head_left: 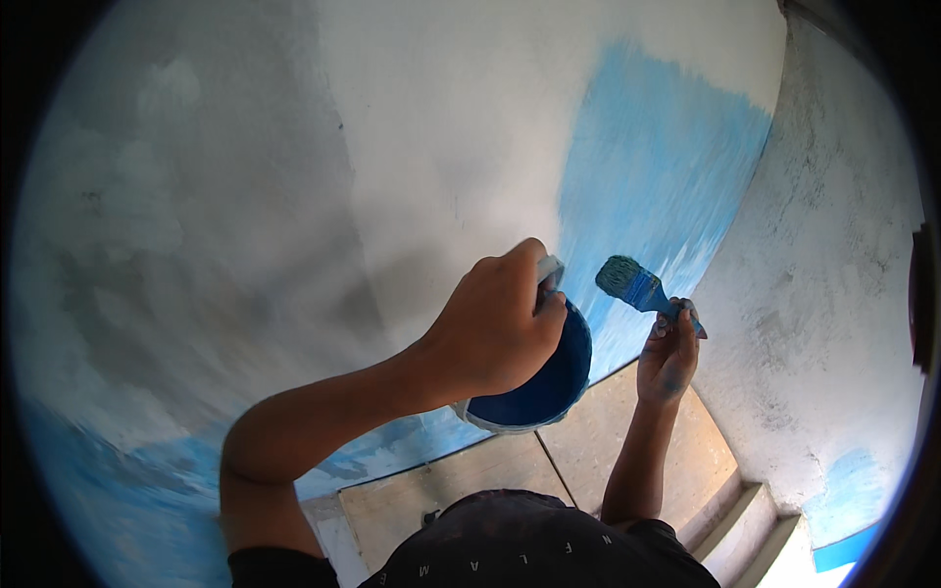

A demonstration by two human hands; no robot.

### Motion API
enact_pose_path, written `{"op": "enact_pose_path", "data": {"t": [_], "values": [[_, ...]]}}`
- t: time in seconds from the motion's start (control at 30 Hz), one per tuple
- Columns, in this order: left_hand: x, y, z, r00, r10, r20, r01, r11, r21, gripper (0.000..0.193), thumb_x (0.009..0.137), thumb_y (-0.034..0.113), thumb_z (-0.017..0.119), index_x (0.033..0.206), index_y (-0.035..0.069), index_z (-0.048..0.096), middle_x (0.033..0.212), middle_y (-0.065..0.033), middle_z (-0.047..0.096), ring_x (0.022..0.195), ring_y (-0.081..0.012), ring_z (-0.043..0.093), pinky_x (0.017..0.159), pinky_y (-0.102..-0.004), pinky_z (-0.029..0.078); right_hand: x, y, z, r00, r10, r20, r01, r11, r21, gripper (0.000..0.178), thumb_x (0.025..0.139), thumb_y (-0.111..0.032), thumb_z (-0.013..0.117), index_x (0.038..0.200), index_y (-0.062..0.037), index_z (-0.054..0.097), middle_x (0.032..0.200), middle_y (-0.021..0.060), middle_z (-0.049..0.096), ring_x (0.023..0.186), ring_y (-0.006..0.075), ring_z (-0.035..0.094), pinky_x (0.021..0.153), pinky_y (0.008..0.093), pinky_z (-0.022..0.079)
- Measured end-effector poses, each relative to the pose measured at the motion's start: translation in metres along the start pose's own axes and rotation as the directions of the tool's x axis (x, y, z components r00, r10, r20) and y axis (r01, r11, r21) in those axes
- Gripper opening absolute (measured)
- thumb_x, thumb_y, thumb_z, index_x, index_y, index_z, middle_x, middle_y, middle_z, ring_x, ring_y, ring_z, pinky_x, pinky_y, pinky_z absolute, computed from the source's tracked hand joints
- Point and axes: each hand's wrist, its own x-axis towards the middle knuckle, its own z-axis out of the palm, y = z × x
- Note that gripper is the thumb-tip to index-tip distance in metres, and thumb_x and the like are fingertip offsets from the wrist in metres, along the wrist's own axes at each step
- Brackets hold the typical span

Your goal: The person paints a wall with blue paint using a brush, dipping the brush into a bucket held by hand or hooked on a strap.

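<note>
In the middle of the head view, my left hand [505,314] is closed on the light-coloured handle of a paint bucket [529,402]. The bucket's inside is dark blue, and my hand hides part of its opening. To the right, my right hand [674,355] grips the handle of a flat paintbrush [642,286]. The brush is held up with its paint-covered bristles to the upper left, apart from the bucket. Behind the brush is a light blue painted patch [662,147] on the wall; whether the bristles touch it I cannot tell.
A white and grey wall [441,127] fills the left and middle, with blue paint along its lower part. Another grey-stained wall [814,245] meets it at the right. Below lie beige floor tiles [627,431] and step-like ledges [735,539] at the lower right.
</note>
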Motion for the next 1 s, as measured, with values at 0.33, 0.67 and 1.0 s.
{"op": "enact_pose_path", "data": {"t": [0.33, 0.67, 1.0], "values": [[0.012, 0.023, -0.024, 0.944, 0.140, 0.299, -0.316, 0.649, 0.692, 0.019, 0.093, 0.001, 0.065, 0.109, -0.004, 0.057, 0.070, -0.0152, 0.065, 0.055, -0.0280, 0.072, 0.047, -0.0341, 0.056, 0.100, 0.013, 0.159, 0.797, -0.236, 0.556, 0.456, 0.838, -0.298, 0.017, 0.097, 0.001, 0.067, 0.113, 0.0021, 0.071, 0.113, 0.0154, 0.072, 0.096, 0.0252, 0.074, 0.082, 0.0305, 0.061], [-0.027, 0.025, -0.073, 0.933, -0.313, 0.178, 0.023, 0.546, 0.838, 0.029, 0.089, 0.000, 0.066, 0.116, -0.008, 0.058, 0.083, -0.0228, 0.069, 0.068, -0.0335, 0.075, 0.058, -0.0381, 0.061, 0.099, 0.056, 0.304, 0.131, -0.369, 0.920, 0.932, 0.363, 0.013, 0.031, 0.082, 0.006, 0.078, 0.111, -0.0051, 0.074, 0.122, 0.0113, 0.070, 0.093, 0.0252, 0.075, 0.073, 0.0327, 0.065], [-0.089, 0.013, -0.122, 0.924, -0.377, -0.066, 0.182, 0.283, 0.942, 0.029, 0.085, 0.003, 0.071, 0.112, 0.000, 0.063, 0.078, -0.0189, 0.071, 0.065, -0.0282, 0.074, 0.056, -0.0366, 0.056, 0.068, 0.062, 0.293, -0.056, 0.153, 0.987, 0.887, 0.462, -0.021, 0.024, 0.086, -0.004, 0.077, 0.110, 0.0019, 0.075, 0.098, 0.0163, 0.076, 0.084, 0.0274, 0.075, 0.078, 0.0362, 0.062]]}}
